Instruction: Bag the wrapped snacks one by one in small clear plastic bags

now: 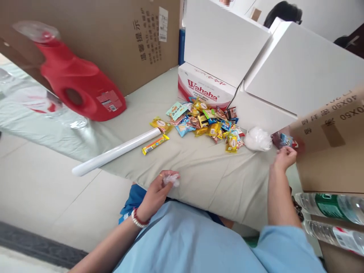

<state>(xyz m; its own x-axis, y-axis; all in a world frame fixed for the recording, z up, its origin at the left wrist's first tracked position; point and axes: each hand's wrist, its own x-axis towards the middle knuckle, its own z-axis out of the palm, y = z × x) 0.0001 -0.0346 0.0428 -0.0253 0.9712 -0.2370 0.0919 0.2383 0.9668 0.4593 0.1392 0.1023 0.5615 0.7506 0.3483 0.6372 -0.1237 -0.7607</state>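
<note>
My left hand [159,189], with a beaded bracelet at the wrist, is closed around a crumpled piece of clear plastic [173,179] above the cloth's front edge. At the far right, my right hand [284,158] has its fingers pinched together just in front of dark and blue snack packets [286,140]. Whatever lies between those fingertips is hidden. A bunched white plastic bag [258,139] rests left of that hand. Beyond both hands, a pile of small wrapped snacks [212,121] is heaped on the cloth. A yellow-and-orange snack stick [155,145] lies apart, to the left.
A white roll [116,152] overhangs the cloth's front edge. Behind stand a red jug [82,85], a large cardboard box [113,38], a Wahaha carton [204,85] and white boxes [224,41]. Another cardboard box [335,151] and water bottles [330,204] are at right. A person's head [283,13] shows behind.
</note>
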